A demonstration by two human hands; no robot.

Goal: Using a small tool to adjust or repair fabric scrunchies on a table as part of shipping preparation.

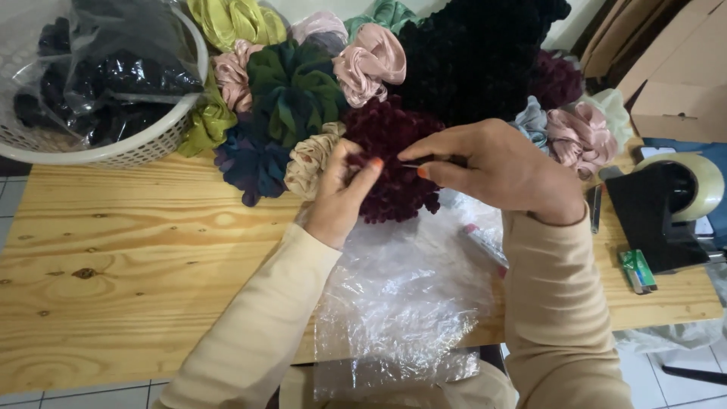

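My left hand (342, 195) grips the near edge of a dark maroon velvet scrunchie (394, 163) held just above the wooden table (151, 250). My right hand (496, 168) is closed around a thin dark tool whose metal tip (409, 166) pokes into the scrunchie's fabric. Both hands hover over a pile of clear plastic bags (401, 295) lying on the table's near edge. Both sleeves are cream coloured.
A heap of scrunchies (295, 91) in green, pink, beige, navy and black lies behind the hands. A white basket (113, 151) of bagged black items stands at the back left. A black tape dispenser (666, 204), a small green object (636, 270) and cardboard boxes (674, 68) are at the right.
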